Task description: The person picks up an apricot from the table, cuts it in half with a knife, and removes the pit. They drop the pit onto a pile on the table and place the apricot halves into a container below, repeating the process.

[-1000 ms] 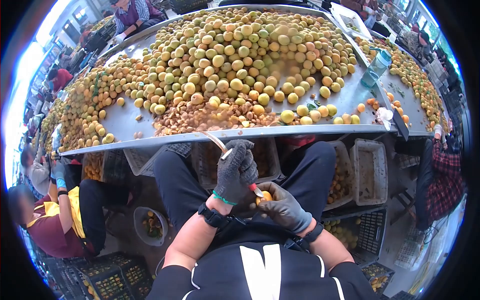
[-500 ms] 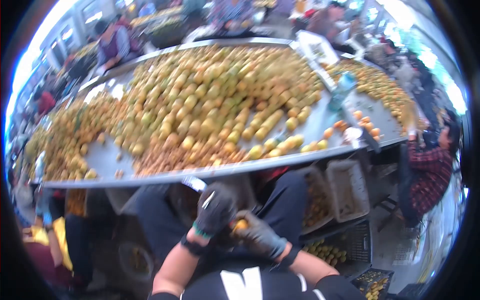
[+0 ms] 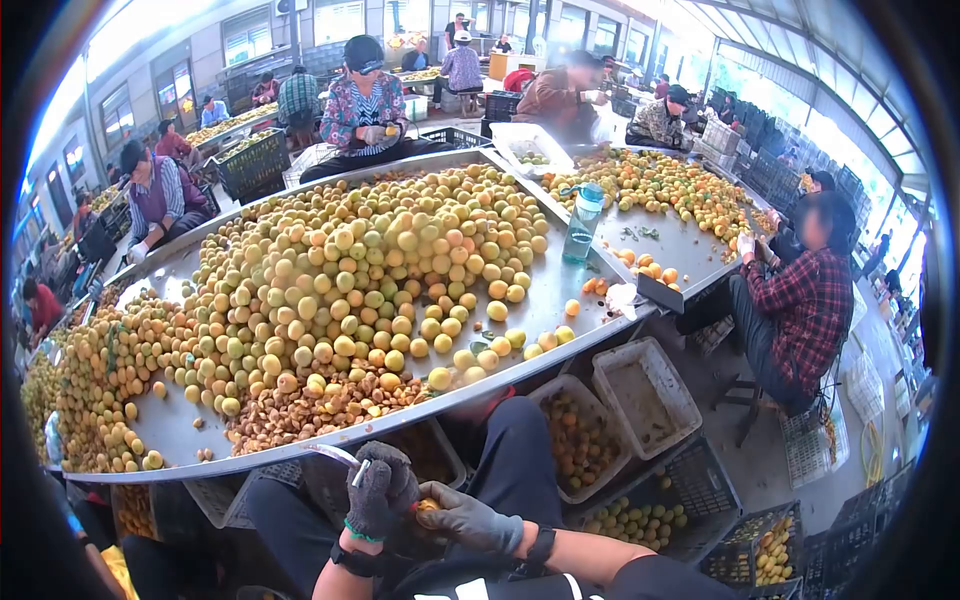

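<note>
My left hand, in a dark knitted glove, is closed around a thin tool with a curved, pale metallic end. A short white piece shows at its fingers. Close beside it, my right hand in a grey glove grips an orange-yellow apricot, partly covered by the fingers. Both hands are over my lap, below the edge of a metal table. On the table lies a large heap of yellow-green apricots, with brown pits or scraps near the front edge.
A blue-green bottle and a white tray stand on the table. At my right are a bin of fruit, a pale bin and black crates. A person in a plaid shirt sits at right; others sit across.
The view has tilted up and sharpened, showing more of the room. My hands appear lower and further left, still together, with the apricot still in my right hand.
</note>
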Demonstrator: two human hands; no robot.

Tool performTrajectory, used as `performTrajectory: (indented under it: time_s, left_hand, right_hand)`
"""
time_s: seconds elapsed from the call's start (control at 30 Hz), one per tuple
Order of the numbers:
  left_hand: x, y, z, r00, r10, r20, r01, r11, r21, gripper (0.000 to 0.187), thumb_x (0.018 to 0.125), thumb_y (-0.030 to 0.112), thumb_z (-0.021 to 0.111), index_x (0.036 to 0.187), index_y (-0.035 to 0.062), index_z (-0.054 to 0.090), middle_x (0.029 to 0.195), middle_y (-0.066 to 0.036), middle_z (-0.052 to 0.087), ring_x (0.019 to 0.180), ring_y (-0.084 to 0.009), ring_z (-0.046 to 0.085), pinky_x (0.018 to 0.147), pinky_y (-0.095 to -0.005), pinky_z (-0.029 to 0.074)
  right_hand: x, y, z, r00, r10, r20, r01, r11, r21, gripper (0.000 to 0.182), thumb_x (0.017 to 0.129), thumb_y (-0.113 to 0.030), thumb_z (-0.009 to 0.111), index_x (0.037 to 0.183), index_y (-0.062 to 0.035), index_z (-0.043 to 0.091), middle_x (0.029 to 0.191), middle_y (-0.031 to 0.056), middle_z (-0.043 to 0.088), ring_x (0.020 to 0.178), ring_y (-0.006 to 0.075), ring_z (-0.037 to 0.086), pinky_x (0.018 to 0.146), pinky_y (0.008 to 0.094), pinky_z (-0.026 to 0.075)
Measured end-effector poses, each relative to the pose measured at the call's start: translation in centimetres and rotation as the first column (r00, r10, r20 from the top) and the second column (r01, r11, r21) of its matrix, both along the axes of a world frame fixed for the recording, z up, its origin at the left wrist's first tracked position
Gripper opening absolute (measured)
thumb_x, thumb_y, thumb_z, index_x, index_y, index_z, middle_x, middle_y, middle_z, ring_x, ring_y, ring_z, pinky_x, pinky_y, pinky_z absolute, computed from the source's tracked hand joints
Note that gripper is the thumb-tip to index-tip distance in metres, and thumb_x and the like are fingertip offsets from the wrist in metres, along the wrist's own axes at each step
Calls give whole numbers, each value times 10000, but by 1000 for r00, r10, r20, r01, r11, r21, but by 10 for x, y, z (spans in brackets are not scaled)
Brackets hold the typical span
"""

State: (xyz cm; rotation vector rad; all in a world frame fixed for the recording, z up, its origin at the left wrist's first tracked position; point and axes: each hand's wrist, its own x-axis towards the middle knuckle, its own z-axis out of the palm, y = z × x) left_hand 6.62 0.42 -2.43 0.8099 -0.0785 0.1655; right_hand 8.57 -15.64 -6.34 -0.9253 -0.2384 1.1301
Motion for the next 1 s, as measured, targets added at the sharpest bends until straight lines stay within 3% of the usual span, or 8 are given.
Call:
performTrajectory:
  time_s: [0.43, 0.53, 0.63, 0.73, 0.87, 0.9, 0.93, 1.0]
  left_hand:
    - [2, -5, 7, 953, 246, -179, -272, 952, -140, 321, 1023, 361, 431, 768, 174, 489, 527, 62, 340, 383, -84, 318, 374, -263, 287]
    - [3, 1, 0, 988, 78, -132, -133, 863, -487, 389, 1032, 396, 387, 726, 167, 454, 494, 72, 264, 362, -49, 249, 369, -228, 229]
    - [4, 5, -12, 995, -48, -92, -27, 737, -675, 378, 1038, 368, 373, 741, 152, 460, 518, 61, 296, 391, -56, 290, 389, -242, 265]
    - [4, 3, -13, 990, -40, -136, -69, 700, -711, 363, 1039, 331, 377, 726, 157, 437, 523, 60, 303, 392, -59, 294, 403, -233, 274]
    - [4, 11, -7, 979, -1, -203, -136, 739, -660, 384, 1026, 362, 415, 694, 170, 428, 521, 68, 302, 385, -52, 277, 405, -223, 269]
    - [3, 16, -8, 978, 7, -207, -144, 742, -655, 394, 1021, 383, 427, 686, 174, 435, 522, 71, 302, 384, -49, 274, 403, -222, 269]
    - [1, 20, -8, 977, 14, -212, -151, 745, -650, 404, 1015, 403, 440, 679, 178, 442, 523, 74, 303, 383, -45, 272, 401, -221, 268]
    - [-4, 29, -10, 967, 51, -249, -200, 759, -619, 399, 1013, 401, 446, 681, 179, 450, 527, 75, 303, 383, -44, 270, 402, -218, 267]
  right_hand:
    - [-4, 11, 15, 779, -129, 613, 144, 989, 25, 283, 940, -43, 566, 1193, -20, 443, 1055, 134, 567, 952, 220, 585, 855, 306, 460]
    - [2, 7, 24, 343, -93, 935, 256, 967, 2, 289, 889, -57, 612, 1143, 5, 487, 995, 188, 567, 877, 311, 599, 761, 339, 467]
    - [2, 10, 20, 306, -178, 935, 321, 944, 75, 231, 892, -67, 612, 1106, -21, 537, 943, 163, 573, 803, 304, 591, 717, 345, 473]
    - [6, 13, 12, 519, -273, 810, 385, 921, 63, 121, 940, -64, 530, 1054, -38, 561, 903, 107, 567, 769, 228, 587, 703, 301, 468]
    - [16, 3, 7, 851, -51, 523, 210, 946, -249, 209, 1007, -228, 471, 1098, -57, 552, 917, 65, 562, 763, 161, 568, 647, 237, 468]
    - [20, 4, -4, 992, -124, 13, 124, 992, -10, 233, 1004, -250, 487, 1126, -59, 538, 942, 69, 570, 757, 151, 567, 615, 232, 467]
    - [21, 10, -1, 866, -29, -499, 170, 956, 239, 264, 1000, -273, 502, 1155, -60, 524, 967, 73, 577, 751, 141, 565, 583, 227, 466]
    - [19, 15, 13, 869, -120, -480, 189, 977, 98, 282, 1001, -284, 503, 1169, -57, 514, 984, 85, 583, 720, 141, 562, 544, 230, 451]
